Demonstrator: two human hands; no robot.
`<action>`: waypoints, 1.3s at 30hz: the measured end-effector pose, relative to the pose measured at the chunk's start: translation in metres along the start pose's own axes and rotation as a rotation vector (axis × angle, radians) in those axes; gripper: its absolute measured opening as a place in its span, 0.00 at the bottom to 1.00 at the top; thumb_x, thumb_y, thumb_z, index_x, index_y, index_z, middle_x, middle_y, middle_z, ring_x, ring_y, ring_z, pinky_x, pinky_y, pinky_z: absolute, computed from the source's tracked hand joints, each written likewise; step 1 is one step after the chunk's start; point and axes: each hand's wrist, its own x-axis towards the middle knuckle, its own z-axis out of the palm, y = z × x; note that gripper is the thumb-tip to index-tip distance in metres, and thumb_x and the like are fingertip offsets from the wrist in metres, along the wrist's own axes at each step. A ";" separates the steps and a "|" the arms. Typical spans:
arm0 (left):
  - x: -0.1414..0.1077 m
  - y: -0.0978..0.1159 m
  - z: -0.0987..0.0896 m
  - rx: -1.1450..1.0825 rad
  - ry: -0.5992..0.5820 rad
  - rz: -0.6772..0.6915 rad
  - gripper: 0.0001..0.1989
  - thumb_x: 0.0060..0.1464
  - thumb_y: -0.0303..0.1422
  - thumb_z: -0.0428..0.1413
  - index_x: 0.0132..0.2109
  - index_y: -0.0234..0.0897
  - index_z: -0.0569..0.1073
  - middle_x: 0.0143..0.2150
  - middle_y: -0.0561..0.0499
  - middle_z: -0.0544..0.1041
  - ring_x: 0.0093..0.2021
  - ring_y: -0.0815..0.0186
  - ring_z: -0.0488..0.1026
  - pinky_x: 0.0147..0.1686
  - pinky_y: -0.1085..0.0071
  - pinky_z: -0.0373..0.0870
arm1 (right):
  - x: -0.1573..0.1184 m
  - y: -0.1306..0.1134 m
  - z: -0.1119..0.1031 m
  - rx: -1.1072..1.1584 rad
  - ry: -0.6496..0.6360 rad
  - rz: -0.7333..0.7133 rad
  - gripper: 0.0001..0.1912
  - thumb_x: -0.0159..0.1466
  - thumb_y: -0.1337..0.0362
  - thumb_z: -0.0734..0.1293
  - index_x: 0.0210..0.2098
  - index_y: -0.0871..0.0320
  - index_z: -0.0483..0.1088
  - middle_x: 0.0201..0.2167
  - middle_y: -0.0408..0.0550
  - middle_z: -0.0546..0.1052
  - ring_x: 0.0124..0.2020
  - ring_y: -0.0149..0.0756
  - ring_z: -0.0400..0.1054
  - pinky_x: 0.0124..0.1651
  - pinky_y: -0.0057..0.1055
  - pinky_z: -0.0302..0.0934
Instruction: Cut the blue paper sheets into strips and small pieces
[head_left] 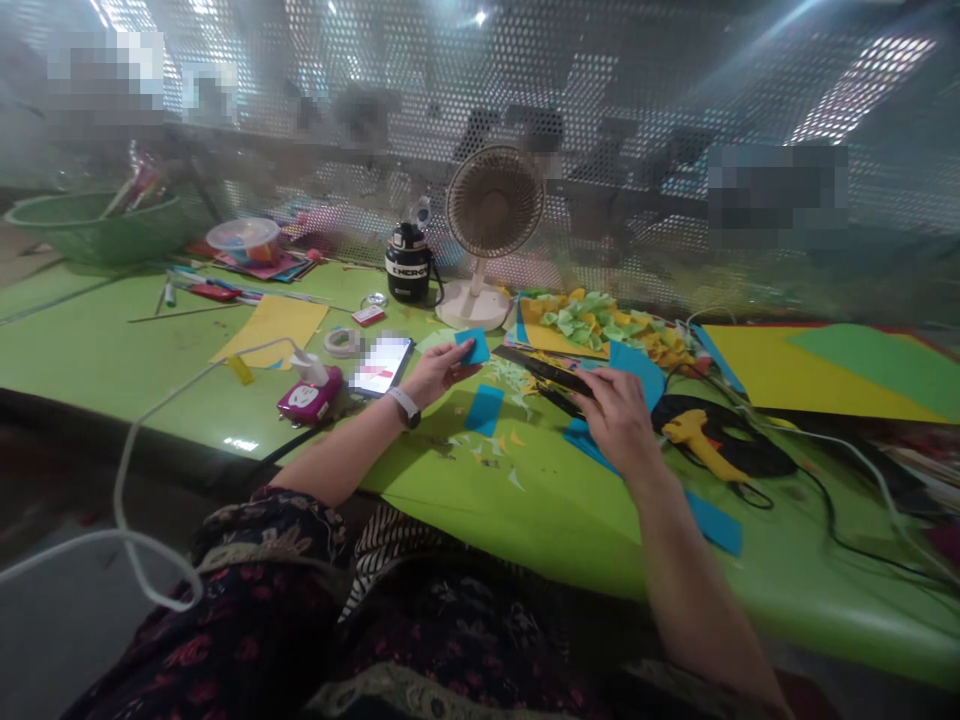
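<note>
A small square of blue card [472, 346] is pinched between the fingers [457, 362] of the left hand [439, 374], raised just above the green counter [112, 380], apparently to keep it clear of the loose scraps below. The right hand [619, 420] is curled closed around a long black tool [541, 369], perhaps scissors, its fingers hiding the exact grip. Blue paper strips [484, 410] lie below and between the hands, with tiny paper offcuts [480, 440] scattered nearby. Beyond them are a phone [382, 365], a yellow hot glue gun [694, 442] and a pile of crumpled green-and-yellow paper [592, 320].
</note>
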 end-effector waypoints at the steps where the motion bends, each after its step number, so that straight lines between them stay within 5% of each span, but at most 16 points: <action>1: 0.000 0.000 0.000 0.003 0.001 -0.002 0.08 0.56 0.27 0.67 0.31 0.31 0.76 0.32 0.50 0.83 0.32 0.70 0.81 0.43 0.71 0.81 | 0.000 0.000 0.000 0.000 0.002 -0.011 0.19 0.73 0.59 0.63 0.61 0.54 0.71 0.46 0.57 0.74 0.51 0.50 0.70 0.56 0.49 0.66; 39: -0.001 0.001 0.001 0.035 0.005 -0.003 0.10 0.54 0.29 0.69 0.31 0.32 0.75 0.32 0.51 0.82 0.33 0.70 0.81 0.49 0.68 0.80 | 0.000 0.001 0.001 0.008 -0.025 0.002 0.20 0.73 0.60 0.62 0.62 0.53 0.71 0.47 0.58 0.74 0.51 0.51 0.70 0.57 0.51 0.66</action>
